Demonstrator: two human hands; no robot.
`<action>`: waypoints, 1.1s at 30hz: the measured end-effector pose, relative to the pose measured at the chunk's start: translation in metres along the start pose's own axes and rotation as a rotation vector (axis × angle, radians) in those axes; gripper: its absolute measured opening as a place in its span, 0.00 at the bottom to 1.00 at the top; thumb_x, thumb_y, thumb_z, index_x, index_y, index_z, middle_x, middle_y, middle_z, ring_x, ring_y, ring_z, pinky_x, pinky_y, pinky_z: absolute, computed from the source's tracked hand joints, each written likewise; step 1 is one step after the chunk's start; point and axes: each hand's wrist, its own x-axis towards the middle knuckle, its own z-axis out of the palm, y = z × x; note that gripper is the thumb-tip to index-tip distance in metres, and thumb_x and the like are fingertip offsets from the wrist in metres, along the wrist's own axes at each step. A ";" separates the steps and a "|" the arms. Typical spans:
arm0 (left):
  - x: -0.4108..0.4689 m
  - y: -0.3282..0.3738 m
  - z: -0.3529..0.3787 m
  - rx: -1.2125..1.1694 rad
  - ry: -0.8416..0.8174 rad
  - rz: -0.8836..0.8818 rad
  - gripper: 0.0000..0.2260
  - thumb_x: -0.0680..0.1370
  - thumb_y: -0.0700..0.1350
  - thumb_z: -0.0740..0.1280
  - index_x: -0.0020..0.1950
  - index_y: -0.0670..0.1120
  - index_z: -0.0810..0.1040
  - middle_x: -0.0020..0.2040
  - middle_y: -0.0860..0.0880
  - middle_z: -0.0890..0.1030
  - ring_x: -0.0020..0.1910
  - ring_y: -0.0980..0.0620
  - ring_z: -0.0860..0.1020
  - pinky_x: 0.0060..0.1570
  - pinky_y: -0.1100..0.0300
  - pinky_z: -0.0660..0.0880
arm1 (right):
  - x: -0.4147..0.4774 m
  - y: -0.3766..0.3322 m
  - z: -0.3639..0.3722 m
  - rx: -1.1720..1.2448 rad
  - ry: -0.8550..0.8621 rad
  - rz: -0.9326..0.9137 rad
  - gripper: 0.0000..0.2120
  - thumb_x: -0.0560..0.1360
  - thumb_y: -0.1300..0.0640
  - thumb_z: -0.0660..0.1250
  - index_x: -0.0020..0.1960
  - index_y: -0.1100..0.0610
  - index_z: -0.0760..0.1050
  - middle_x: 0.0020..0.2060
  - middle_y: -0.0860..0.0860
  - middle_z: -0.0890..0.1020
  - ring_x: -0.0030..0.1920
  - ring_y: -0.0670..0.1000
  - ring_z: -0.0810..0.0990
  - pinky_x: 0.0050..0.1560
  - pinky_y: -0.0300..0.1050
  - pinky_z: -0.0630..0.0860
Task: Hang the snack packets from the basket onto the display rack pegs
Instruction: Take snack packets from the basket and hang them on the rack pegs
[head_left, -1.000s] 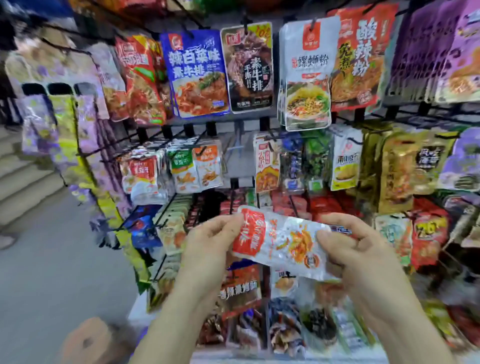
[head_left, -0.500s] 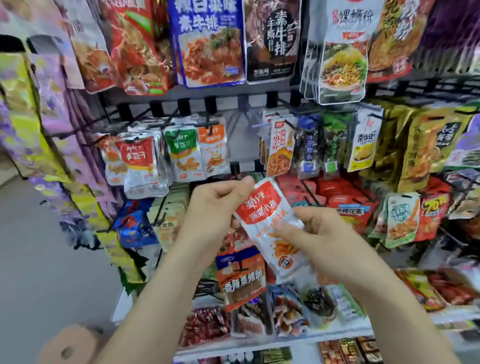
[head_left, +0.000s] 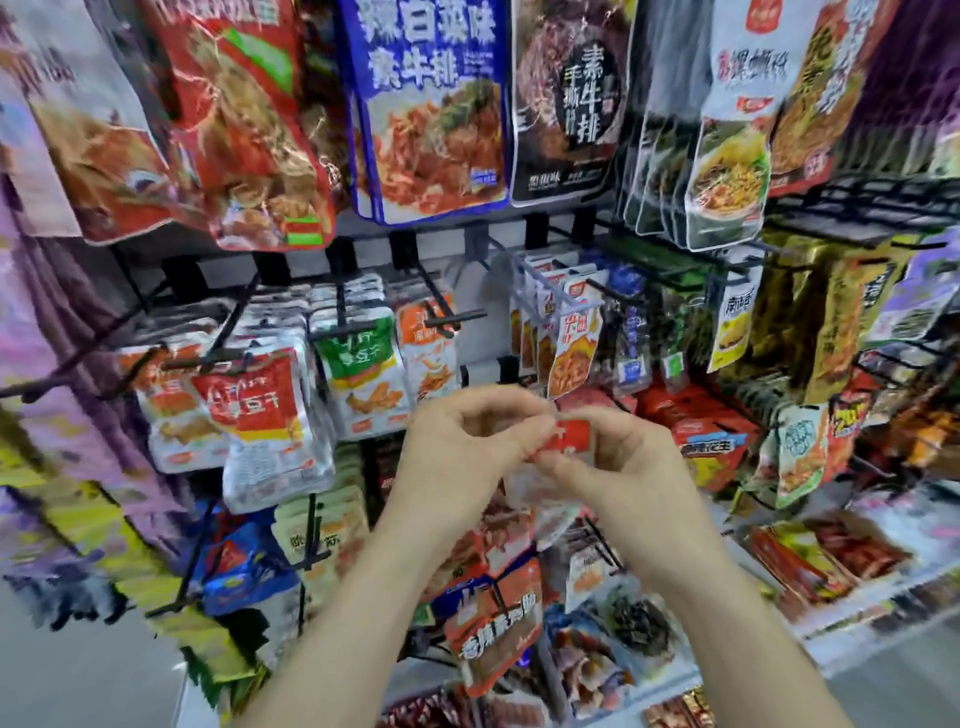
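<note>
A small white snack packet with a red top hangs upright between my hands in front of the display rack. My left hand pinches its red top edge from the left. My right hand grips the same top from the right, covering much of the packet. Just above and behind them is a peg holding matching red-and-white packets. A bare black peg sticks out to the left of it. The basket is out of sight.
Pegs crowded with hanging packets fill the rack: red-and-white and green ones at left, large bags along the top row, gold bags at right. A lower white shelf holds more packets. Grey floor shows at bottom left.
The packet has turned from lying sideways to hanging upright. Both hands have come together at its red top and risen toward the pegs. The view has moved closer to the rack.
</note>
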 end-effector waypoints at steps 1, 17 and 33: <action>0.001 -0.002 0.000 0.087 -0.022 0.144 0.08 0.70 0.37 0.76 0.37 0.50 0.85 0.39 0.56 0.83 0.42 0.59 0.81 0.44 0.66 0.76 | 0.003 0.003 -0.002 -0.068 0.064 -0.084 0.14 0.71 0.71 0.72 0.43 0.52 0.82 0.40 0.49 0.85 0.46 0.48 0.84 0.48 0.41 0.80; 0.011 -0.047 0.006 0.567 0.026 0.749 0.04 0.71 0.42 0.70 0.45 0.45 0.83 0.46 0.53 0.75 0.44 0.52 0.74 0.46 0.64 0.71 | 0.011 0.038 -0.026 -0.188 0.214 -0.358 0.16 0.64 0.79 0.66 0.34 0.57 0.74 0.47 0.49 0.81 0.54 0.44 0.79 0.49 0.33 0.73; 0.066 -0.010 0.038 -0.040 0.287 0.004 0.10 0.74 0.42 0.73 0.38 0.56 0.81 0.35 0.58 0.83 0.36 0.62 0.80 0.38 0.67 0.77 | 0.076 -0.003 -0.015 0.164 0.248 0.041 0.03 0.74 0.61 0.71 0.44 0.57 0.84 0.35 0.51 0.86 0.35 0.44 0.83 0.35 0.35 0.76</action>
